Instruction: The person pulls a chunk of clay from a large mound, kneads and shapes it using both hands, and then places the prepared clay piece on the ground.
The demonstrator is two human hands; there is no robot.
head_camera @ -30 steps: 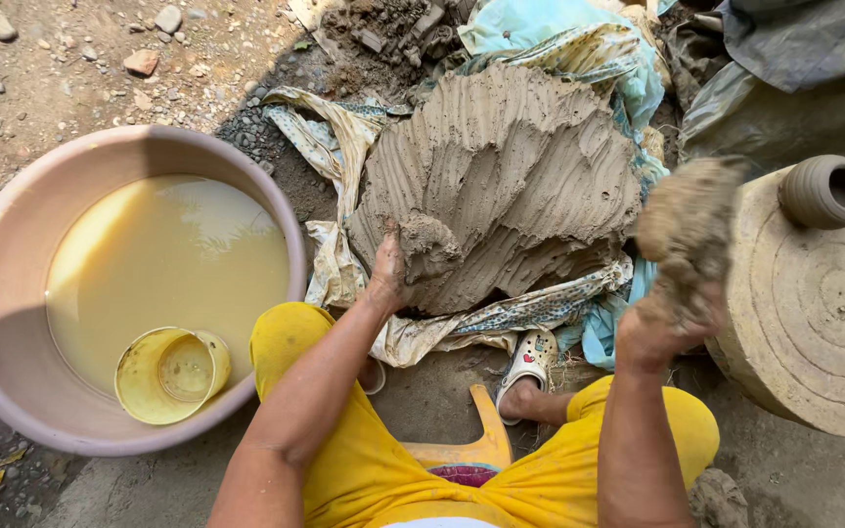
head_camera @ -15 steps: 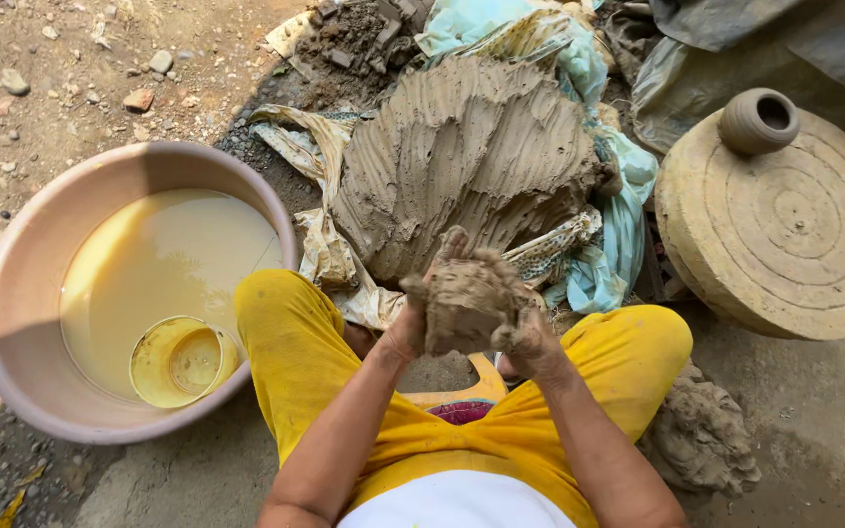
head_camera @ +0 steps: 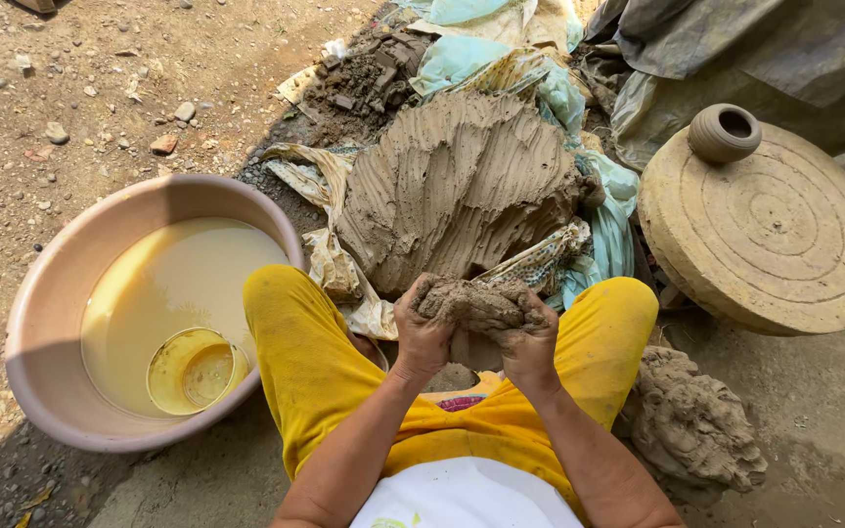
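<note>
Head view: left hand (head_camera: 422, 332) and right hand (head_camera: 530, 342) both closed around a clay lump (head_camera: 471, 305), held above the lap between the yellow-clad knees. Large ridged clay mound (head_camera: 457, 186) lies just beyond; water basin (head_camera: 61, 293) left, potter's wheel (head_camera: 765, 235) right.

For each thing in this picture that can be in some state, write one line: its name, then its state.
left hand: gripping the clay lump
right hand: gripping the clay lump
clay lump: held between both hands, above the lap
clay mound: grooved, resting on cloth
basin: partly filled with murky water
yellow cup: lying in the water, tilted
small pot: upright, on the round wheel
round wheel: flat, clay-coated
</note>
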